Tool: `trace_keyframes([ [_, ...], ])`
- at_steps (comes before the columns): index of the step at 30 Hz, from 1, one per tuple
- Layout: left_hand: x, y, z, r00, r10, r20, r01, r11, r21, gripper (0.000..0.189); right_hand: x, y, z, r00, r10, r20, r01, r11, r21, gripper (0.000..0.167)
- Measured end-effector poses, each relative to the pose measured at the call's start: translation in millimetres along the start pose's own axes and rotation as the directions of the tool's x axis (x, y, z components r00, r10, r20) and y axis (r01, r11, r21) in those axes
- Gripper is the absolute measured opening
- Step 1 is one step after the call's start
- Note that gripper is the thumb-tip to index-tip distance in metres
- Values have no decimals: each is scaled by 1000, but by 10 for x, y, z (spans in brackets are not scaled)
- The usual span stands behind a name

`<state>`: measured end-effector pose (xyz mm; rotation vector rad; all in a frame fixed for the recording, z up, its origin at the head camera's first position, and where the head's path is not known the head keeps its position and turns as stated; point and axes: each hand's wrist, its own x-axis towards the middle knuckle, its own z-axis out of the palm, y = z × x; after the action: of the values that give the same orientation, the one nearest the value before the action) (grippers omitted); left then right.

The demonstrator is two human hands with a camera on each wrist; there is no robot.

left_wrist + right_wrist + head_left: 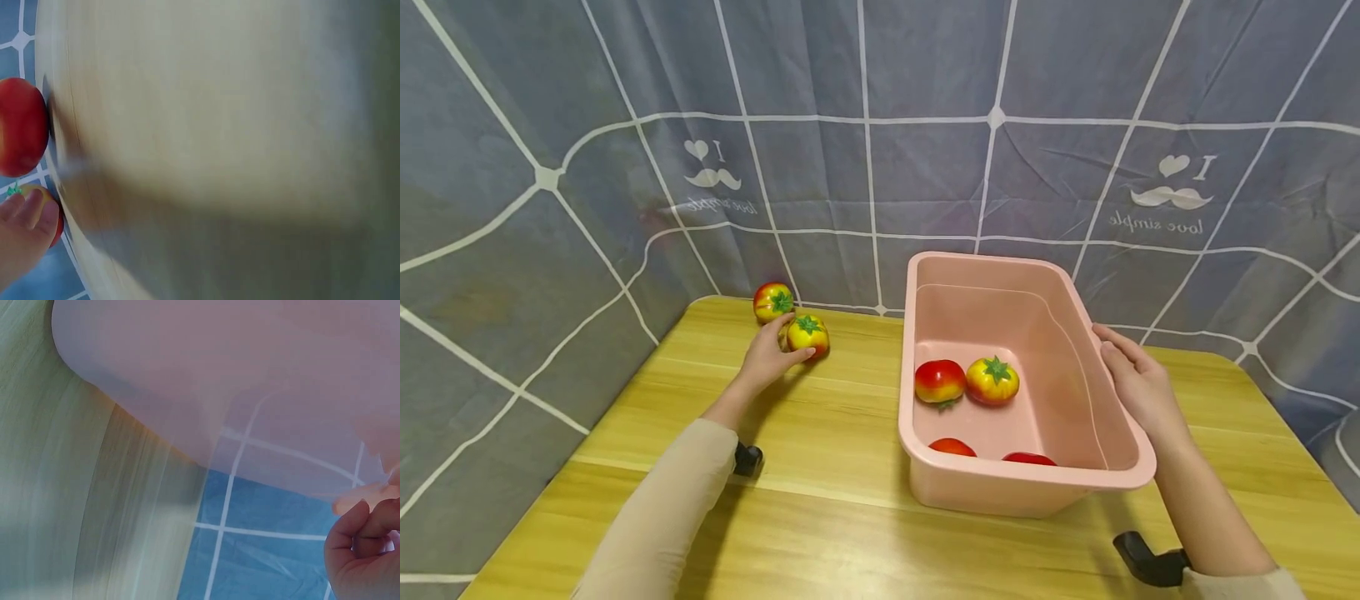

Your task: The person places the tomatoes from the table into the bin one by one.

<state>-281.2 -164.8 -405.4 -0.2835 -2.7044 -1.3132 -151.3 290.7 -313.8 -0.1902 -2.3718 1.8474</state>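
Observation:
My left hand is at the left side of a yellow-red tomato with a green leafy top, thumb and fingers spread about it. A second tomato sits just behind, near the table's back edge. In the left wrist view, the nearer tomato looks red, and the fingers overlap the other one. My right hand holds the right rim of a pink plastic basin; the right wrist view shows thumb and finger bent at its edge.
Inside the basin lie a red-yellow tomato, a yellow one and two red ones partly hidden by the front wall. The wooden table ends at a grey-blue curtain with white lines, behind and at both sides.

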Motion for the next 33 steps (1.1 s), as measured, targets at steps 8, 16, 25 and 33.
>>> trace_keyframes([
  [8, 51, 46, 74, 998, -59, 8, 60, 997, -55, 75, 9, -16, 23, 1000, -7, 14, 7, 999, 38, 49],
  [16, 89, 137, 114, 998, -38, -43, 35, 997, -75, 74, 8, -14, 14, 1000, -9, 29, 8, 999, 45, 50],
  [25, 101, 422, 89, 995, -50, -81, 39, 990, -134, 74, 6, -4, 0, 1000, -5, 28, 5, 1000, -21, 52],
  [33, 136, 722, 81, 985, -11, -170, -25, 978, -206, 72, -6, 11, -10, 1000, -18, 25, 17, 1000, 22, 50],
])
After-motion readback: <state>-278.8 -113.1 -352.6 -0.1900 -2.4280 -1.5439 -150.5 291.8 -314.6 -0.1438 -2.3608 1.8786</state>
